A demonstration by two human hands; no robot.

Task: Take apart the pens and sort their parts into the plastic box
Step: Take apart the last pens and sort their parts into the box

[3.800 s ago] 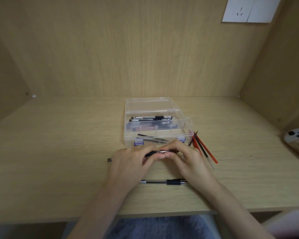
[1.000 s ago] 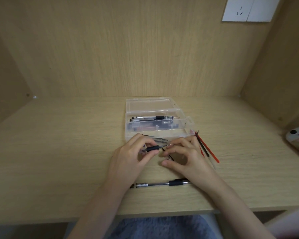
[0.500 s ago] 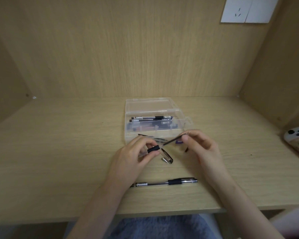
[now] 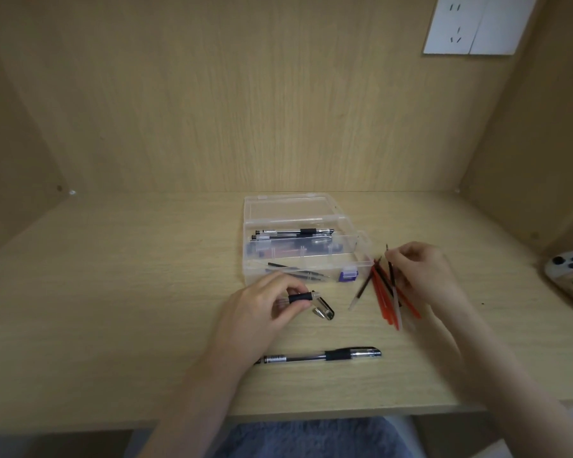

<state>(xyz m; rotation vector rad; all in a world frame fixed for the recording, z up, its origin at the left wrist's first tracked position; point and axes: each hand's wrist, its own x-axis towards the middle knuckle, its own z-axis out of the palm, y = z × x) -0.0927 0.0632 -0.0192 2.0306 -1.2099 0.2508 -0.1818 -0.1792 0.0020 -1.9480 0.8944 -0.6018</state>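
Left hand (image 4: 262, 312): thumb and fingers pinch a clear pen barrel with a black rubber grip (image 4: 300, 297). Right hand (image 4: 422, 276): fingertips pinch a thin black ink refill (image 4: 392, 279) over the loose red and black refills (image 4: 381, 302), just right of the open clear plastic box (image 4: 255, 277). A capped black pen (image 4: 321, 356) lies nearer the viewer.

A single view is supplied, taken by a wide-angle camera worn on the person's head. The scene is looked at forward and down, from above the near edge of the table (image 4: 113, 292). The left hand (image 4: 258, 312) and the right hand (image 4: 420, 276) are seen close by and from behind, and both forearms are brought in from the bottom edge of the frame. The plastic box (image 4: 288, 208) is framed near the centre. The upper half is filled by the back wall (image 4: 245, 94).
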